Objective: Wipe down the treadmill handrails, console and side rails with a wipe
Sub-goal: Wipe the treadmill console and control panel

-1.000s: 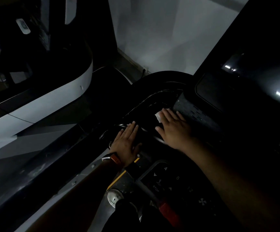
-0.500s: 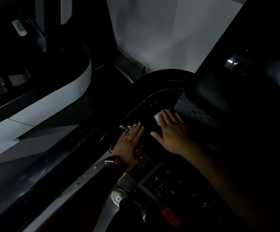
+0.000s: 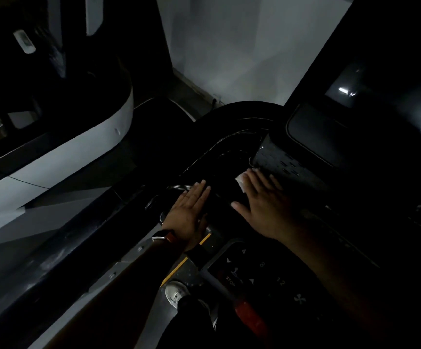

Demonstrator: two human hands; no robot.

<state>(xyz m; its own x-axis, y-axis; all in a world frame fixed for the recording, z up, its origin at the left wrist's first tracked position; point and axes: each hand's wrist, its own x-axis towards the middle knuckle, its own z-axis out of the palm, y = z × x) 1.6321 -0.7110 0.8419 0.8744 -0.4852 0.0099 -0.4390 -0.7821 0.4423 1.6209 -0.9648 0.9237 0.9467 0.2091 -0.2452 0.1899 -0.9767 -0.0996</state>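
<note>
The scene is dim. My right hand [image 3: 263, 206] lies flat with straight fingers on the dark treadmill console [image 3: 287, 162], pressing a white wipe [image 3: 241, 182] that shows only at the fingertips. My left hand [image 3: 188, 212], with a watch at the wrist, rests flat with straight fingers on the console's left part beside a shiny curved handrail [image 3: 176, 188]. A keypad [image 3: 249, 268] with numbers and a STOP label lies below the hands, with a red part [image 3: 248, 314] under it.
A neighbouring white and black machine [image 3: 60, 157] stands close on the left. A pale wall [image 3: 242, 46] rises behind the console. The dark screen housing [image 3: 343, 137] is at the right. My white shoe [image 3: 175, 293] stands on the grey side rail [image 3: 118, 275] below.
My right hand with the wipe has slid slightly up and right across the console. My left hand has shifted a little up and right, still flat.
</note>
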